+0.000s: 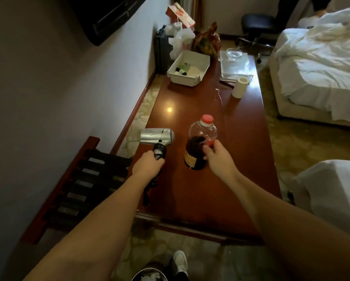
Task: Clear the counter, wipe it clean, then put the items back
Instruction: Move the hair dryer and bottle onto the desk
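Observation:
A long red-brown wooden counter (210, 189) runs away from me. My left hand (148, 164) grips the cord-wrapped handle of a silver hair dryer (157, 135), its barrel pointing left over the counter's left edge. My right hand (217, 154) holds the red handle of a large clear bottle (200, 142) with a red cap and dark liquid in its lower half; the bottle stands on the counter. Farther back sit a white tray (202, 66) with small bottles, a paper roll (239, 87) and a glass tray (234, 65) with a glass bowl.
Plastic bags (181, 40), a red box and a patterned bag crowd the counter's far end. A dark slatted luggage rack (85, 183) stands to the left by the wall. Beds (320, 63) lie on the right, an office chair behind. My shoe (180, 261) shows below.

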A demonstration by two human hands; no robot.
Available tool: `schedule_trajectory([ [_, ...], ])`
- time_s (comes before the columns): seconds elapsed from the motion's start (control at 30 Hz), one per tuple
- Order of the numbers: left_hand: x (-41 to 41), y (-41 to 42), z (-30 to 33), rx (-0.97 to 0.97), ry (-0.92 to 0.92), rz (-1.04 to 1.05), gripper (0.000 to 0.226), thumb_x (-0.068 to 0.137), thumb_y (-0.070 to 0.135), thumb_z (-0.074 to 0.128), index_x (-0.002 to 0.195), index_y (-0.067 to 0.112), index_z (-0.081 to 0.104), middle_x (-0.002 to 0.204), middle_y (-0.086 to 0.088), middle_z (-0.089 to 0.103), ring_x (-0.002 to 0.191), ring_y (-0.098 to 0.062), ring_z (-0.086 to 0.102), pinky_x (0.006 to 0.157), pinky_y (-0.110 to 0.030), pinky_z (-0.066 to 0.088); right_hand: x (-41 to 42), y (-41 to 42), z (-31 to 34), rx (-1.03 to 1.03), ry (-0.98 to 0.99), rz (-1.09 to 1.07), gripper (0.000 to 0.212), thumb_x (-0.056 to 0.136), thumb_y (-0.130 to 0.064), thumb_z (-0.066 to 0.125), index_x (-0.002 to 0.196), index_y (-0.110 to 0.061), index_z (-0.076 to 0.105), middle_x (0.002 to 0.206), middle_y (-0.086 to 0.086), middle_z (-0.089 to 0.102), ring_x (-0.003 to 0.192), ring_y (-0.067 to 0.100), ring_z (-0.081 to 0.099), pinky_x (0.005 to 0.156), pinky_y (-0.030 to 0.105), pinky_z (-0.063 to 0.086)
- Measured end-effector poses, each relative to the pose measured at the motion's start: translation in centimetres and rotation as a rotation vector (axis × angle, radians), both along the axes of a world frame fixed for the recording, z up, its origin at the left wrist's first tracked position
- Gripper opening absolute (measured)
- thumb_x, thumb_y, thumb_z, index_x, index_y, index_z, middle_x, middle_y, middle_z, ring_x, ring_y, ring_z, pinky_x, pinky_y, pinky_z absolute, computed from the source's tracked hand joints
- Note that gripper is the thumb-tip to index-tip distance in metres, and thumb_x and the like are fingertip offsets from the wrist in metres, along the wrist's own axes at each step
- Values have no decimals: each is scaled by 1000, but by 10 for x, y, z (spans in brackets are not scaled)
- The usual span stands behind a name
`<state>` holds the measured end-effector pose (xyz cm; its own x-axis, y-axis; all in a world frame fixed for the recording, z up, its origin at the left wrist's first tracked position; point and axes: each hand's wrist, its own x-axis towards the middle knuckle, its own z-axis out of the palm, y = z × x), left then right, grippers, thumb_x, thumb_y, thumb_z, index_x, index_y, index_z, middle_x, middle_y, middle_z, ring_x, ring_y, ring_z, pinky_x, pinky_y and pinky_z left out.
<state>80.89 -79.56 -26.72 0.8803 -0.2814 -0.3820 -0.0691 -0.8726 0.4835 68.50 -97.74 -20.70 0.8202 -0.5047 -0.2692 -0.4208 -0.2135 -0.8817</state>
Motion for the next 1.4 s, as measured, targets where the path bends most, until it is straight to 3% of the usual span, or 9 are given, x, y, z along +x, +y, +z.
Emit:
schedule_trajectory([
  [0.47, 103, -63, -65, 49, 57, -34, 39, 90, 40, 54, 119, 13, 48, 108, -6, 52, 90, -25, 58, 74, -40, 50, 119, -39, -49, 72, 55, -59, 17, 101, -23, 41, 114, -25, 53, 114, -5, 61, 96, 10, 59, 68, 20, 40],
  [0.67, 124, -76, -77, 42, 36, -38, 43, 94, 38, 51, 126, 10, 44, 122, -10, 48, 103, -28, 54, 75, -38, 42, 155, -48, -51, 11, 66, -39, 28, 102, -25, 39, 128, -22, 48, 115, -4, 59, 86, 2, 55, 63, 18, 36],
  [0.77, 132, -81, -77, 55, 47, -23, 47, 94, 38, 50, 131, 9, 42, 128, -12, 46, 111, -30, 52, 81, -40, 42, 169, -51, -49, -21, 108, -3, 33, 102, -25, 39, 134, -21, 45, 113, -3, 58, 92, 9, 55, 63, 19, 36],
  [0.83, 135, -83, -75, 72, 55, -27, 50, 94, 39, 50, 133, 9, 40, 131, -13, 45, 114, -31, 51, 86, -42, 43, 175, -54, -47, -40, 141, 17, 35, 102, -26, 40, 136, -20, 45, 119, 1, 59, 104, 18, 56, 72, 23, 40],
  [0.9, 136, -81, -74, 84, 57, -34, 52, 95, 41, 51, 134, 9, 39, 133, -14, 44, 117, -32, 50, 90, -43, 45, 177, -59, -46, -64, 171, 40, 35, 101, -25, 42, 134, -19, 46, 122, 5, 59, 103, 20, 57, 73, 27, 42],
  [1.1, 128, -69, -60, 119, 59, -39, 68, 90, 50, 58, 141, 10, 35, 138, -13, 42, 123, -32, 47, 98, -46, 45, 163, -62, -37, -121, 238, 54, 48, 96, -25, 52, 138, -11, 33, 115, 3, 50, 76, 12, 55, 56, 22, 41],
  [1.2, 117, -58, -49, 107, 59, -33, 70, 89, 50, 59, 141, 10, 35, 139, -12, 41, 124, -31, 46, 98, -46, 45, 147, -60, -31, -176, 267, 53, 47, 96, -22, 51, 138, -10, 34, 122, 7, 51, 73, 11, 55, 53, 22, 40],
  [1.4, 76, -25, -15, 37, 37, -7, 53, 92, 51, 53, 127, 11, 48, 127, -10, 49, 106, -26, 55, 88, -44, 50, 95, -49, -12, -326, 298, 180, 31, 97, -27, 48, 126, -14, 47, 109, 1, 57, 73, 8, 54, 57, 22, 40],
])
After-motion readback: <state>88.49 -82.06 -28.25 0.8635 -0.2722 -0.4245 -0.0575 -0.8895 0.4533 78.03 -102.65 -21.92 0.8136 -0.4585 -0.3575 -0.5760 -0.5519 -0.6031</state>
